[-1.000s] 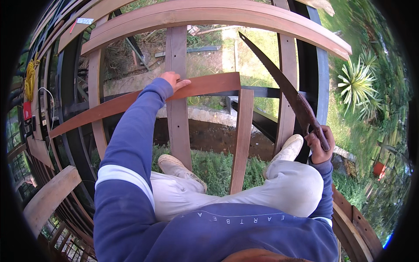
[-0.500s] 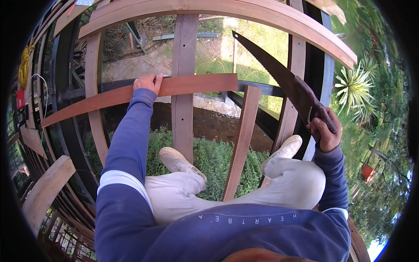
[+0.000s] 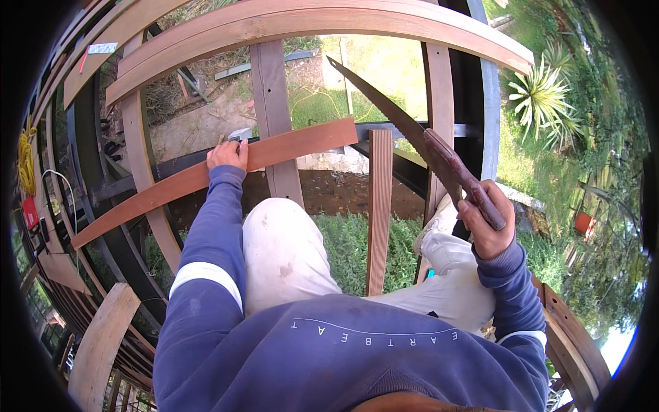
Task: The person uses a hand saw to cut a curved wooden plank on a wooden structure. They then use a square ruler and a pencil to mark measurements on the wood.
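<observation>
My left hand (image 3: 228, 158) is closed on a long reddish-brown board (image 3: 309, 139) lying slanted across the timber joists (image 3: 273, 106). My right hand (image 3: 493, 223) grips the dark wooden handle of a handsaw (image 3: 446, 158), whose long toothed blade (image 3: 384, 108) points up and leftward, beyond the board's right end. A narrow grooved board (image 3: 379, 213) stands out toward me from near that end. My left knee (image 3: 278, 254) is raised below the long board, hiding part of a joist.
Pale planks (image 3: 316, 20) span the top, with dark steel beams (image 3: 467, 158) beside the joists and open gaps showing plants, soil and grass below. A coiled yellow cord (image 3: 27, 161) lies at far left, a loose plank (image 3: 96, 343) at lower left, and a spiky plant (image 3: 539, 93) grows at right.
My left knee has come up and forward. The board's left end has dropped lower in the picture. The saw and right hand have shifted leftward, still together.
</observation>
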### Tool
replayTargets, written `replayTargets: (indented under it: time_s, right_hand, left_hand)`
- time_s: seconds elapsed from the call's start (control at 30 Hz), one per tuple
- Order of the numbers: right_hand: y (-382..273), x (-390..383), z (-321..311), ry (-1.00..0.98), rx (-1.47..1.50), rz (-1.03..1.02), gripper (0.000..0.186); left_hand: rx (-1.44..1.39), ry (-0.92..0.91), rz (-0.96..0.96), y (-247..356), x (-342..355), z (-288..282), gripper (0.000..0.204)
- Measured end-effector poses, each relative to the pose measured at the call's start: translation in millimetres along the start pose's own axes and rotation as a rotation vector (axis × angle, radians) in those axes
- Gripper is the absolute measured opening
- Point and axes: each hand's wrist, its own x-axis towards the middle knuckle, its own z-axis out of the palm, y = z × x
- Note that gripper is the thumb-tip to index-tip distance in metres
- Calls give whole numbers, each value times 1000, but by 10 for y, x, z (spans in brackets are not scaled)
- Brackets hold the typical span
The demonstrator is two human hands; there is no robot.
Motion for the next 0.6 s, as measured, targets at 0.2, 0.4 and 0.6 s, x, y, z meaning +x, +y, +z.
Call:
replayTargets:
  time_s: [0.2, 0.4, 0.6]
  right_hand:
    - [-61, -539, 131, 117, 125, 129, 12]
    - [253, -792, 850, 281, 229, 122, 12]
    - [400, -1001, 1291, 289, 286, 137, 15]
  left_hand:
    - [-12, 49, -17, 15, 47, 165, 41]
    - [-18, 20, -43, 29, 60, 141, 48]
    - [47, 70, 71, -96, -221, 422, 48]
